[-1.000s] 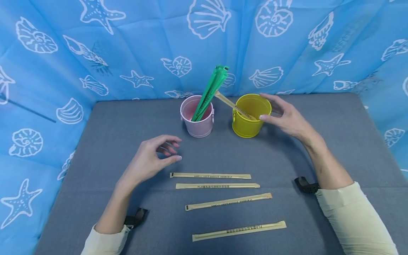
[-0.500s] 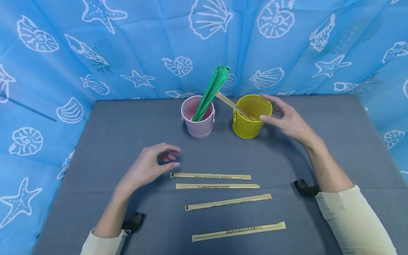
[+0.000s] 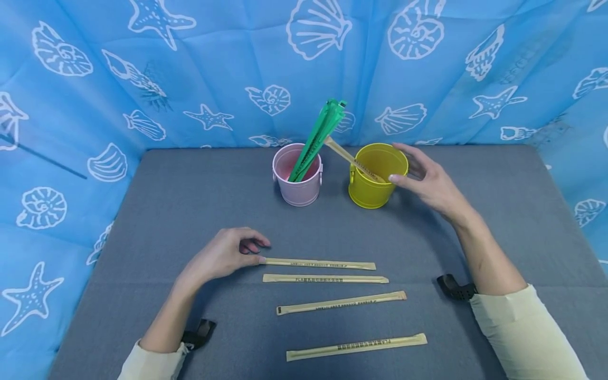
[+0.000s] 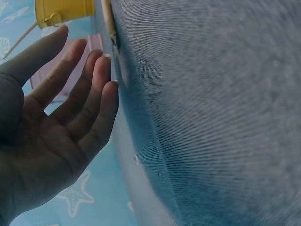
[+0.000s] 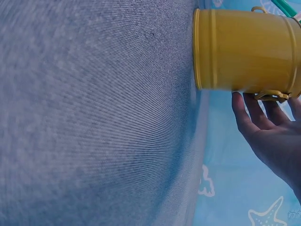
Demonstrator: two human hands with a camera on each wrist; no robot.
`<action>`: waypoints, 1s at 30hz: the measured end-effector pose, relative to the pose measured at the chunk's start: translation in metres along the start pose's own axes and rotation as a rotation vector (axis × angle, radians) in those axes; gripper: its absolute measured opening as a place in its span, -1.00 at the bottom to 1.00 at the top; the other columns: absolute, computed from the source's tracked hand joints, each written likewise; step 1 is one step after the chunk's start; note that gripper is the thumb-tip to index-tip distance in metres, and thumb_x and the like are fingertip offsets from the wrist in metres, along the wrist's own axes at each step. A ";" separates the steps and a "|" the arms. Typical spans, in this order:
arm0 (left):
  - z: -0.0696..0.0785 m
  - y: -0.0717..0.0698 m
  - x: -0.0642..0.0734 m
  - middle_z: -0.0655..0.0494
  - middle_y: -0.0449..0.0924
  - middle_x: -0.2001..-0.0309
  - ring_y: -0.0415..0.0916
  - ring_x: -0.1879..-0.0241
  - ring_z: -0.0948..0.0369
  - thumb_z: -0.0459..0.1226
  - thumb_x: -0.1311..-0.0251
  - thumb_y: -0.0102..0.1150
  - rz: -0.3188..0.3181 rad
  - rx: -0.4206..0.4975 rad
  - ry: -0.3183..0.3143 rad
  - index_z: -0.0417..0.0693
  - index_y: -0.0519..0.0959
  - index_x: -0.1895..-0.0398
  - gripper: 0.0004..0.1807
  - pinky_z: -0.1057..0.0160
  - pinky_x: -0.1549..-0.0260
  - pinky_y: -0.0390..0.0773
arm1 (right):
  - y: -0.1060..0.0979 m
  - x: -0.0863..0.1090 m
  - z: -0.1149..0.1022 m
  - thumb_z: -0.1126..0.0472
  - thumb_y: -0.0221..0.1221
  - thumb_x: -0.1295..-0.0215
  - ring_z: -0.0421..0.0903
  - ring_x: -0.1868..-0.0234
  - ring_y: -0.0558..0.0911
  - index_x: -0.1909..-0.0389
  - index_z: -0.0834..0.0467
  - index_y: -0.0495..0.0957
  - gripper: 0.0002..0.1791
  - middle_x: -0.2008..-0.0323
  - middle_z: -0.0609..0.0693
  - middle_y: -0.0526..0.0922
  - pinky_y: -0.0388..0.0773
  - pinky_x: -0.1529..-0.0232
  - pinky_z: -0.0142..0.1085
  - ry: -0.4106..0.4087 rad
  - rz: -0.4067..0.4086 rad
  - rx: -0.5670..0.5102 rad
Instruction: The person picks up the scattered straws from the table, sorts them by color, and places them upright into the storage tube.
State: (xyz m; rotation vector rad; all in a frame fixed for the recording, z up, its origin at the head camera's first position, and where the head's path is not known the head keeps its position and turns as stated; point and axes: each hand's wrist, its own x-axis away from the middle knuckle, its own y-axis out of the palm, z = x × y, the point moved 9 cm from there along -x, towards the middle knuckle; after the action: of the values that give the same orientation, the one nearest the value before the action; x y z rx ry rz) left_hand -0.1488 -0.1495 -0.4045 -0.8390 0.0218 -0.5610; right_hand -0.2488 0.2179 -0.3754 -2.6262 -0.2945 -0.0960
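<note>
- And there was the left hand [image 3: 223,256], low over the counter [image 3: 190,179], right at the left end of the farthest loose straw [image 3: 320,264]!
- Its fingers were bent but relaxed, a gap showing between thumb and forefinger, so no firm grip there; the thumb tip covered the straw's end from the head camera, and whether it touched, one could not tell.
- Over on the other side, the right hand [image 3: 434,184] had the yellow bucket [image 3: 369,192], holding it by its right side, thumb at the near part of the rim, fingers round toward the far part.
- Inside that bucket, a lone beige straw [image 3: 353,159] leaned out to the left, its upper end over the gap between the two buckets.
- Just left of it, upright and apart, stood the pink bucket [image 3: 299,194], a bunch of green straws [image 3: 315,137] tilting out of it to the right.
- Back in front, three more beige wrapped straws lay flat: the second straw [image 3: 325,278] just nearer than the first, then the third straw [image 3: 342,303] at a slant, then the nearest straw [image 3: 356,347], well apart.
- Behind it all hung a blue curtain [image 3: 209,63], white shells and starfish everywhere!
</note>
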 end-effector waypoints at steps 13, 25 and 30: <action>-0.008 0.015 -0.006 0.26 0.61 0.28 0.48 0.30 0.27 -0.33 -0.02 0.51 -0.039 -0.018 0.021 0.06 0.71 0.18 -0.73 0.26 0.28 0.49 | 0.001 0.000 0.002 -0.02 0.27 -0.34 0.18 -0.52 0.07 -0.56 -0.15 0.04 -0.14 -0.56 0.02 0.01 0.03 -0.37 0.27 0.009 -0.002 -0.002; -0.009 0.020 -0.013 0.24 0.43 0.44 0.34 0.44 0.29 -0.20 0.06 0.58 -0.006 -0.138 -0.004 0.18 0.65 0.41 -0.78 0.25 0.38 0.35 | 0.004 -0.001 0.002 0.01 0.25 -0.36 0.15 -0.53 0.05 -0.56 -0.16 0.03 -0.15 -0.56 0.03 0.03 0.03 -0.38 0.25 0.007 -0.020 -0.035; -0.006 0.017 -0.012 0.26 0.46 0.44 0.38 0.45 0.32 -0.19 -0.01 0.54 0.019 -0.120 0.031 0.21 0.64 0.46 -0.82 0.27 0.39 0.40 | 0.003 0.000 0.001 0.02 0.25 -0.37 0.14 -0.52 0.07 -0.56 -0.16 0.04 -0.17 -0.55 0.03 0.05 0.05 -0.38 0.25 0.008 -0.016 -0.033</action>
State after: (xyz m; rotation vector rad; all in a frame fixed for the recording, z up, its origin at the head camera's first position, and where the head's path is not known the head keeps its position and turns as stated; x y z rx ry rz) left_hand -0.1531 -0.1389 -0.4234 -0.9462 0.0926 -0.5588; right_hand -0.2483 0.2156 -0.3775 -2.6562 -0.3137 -0.1174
